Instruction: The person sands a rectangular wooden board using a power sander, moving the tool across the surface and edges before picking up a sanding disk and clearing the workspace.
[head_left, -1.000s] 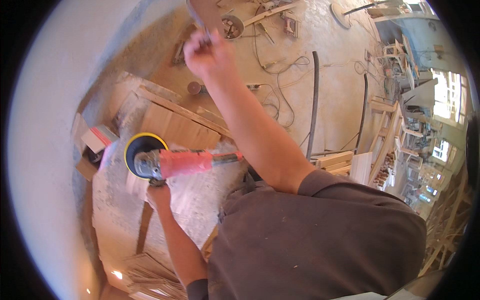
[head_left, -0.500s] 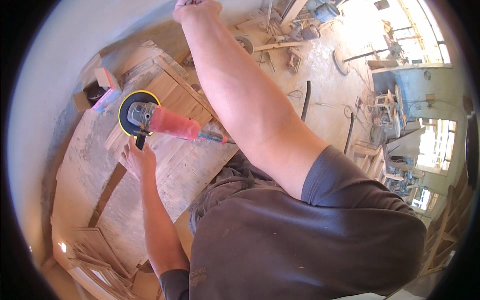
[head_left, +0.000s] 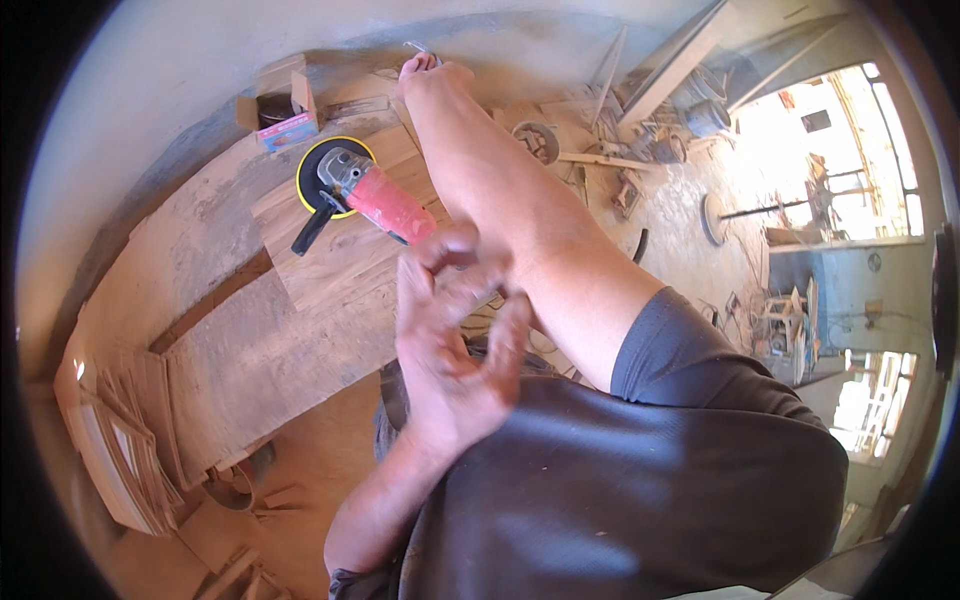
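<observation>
A red and grey angle sander [head_left: 390, 203] rests on a wooden panel [head_left: 290, 225]. Its round black pad [head_left: 312, 175] has a yellow rim, and a black side handle [head_left: 314, 230] juts toward me. My left hand [head_left: 450, 345] is raised in front of my chest, slightly blurred, fingers curved and apart, nothing visible in it. It overlaps the rear end of the sander in view; whether they touch I cannot tell. My right arm stretches far forward; the right hand [head_left: 436, 76] is closed near the wall, with a thin metal piece [head_left: 418, 47] sticking out, its kind unclear.
An opened cardboard box [head_left: 287, 122] stands behind the sander by the wall. The panel lies on a dusty wooden workbench [head_left: 300, 350] with a long slot. Stacked thin boards [head_left: 120, 470] lean at the left. A bucket [head_left: 537, 142] and timber offcuts lie on the floor ahead.
My left hand has left the sander's side handle and come back toward my chest. The right hand now shows a thin metal piece. The view has shifted, and the side handle points differently.
</observation>
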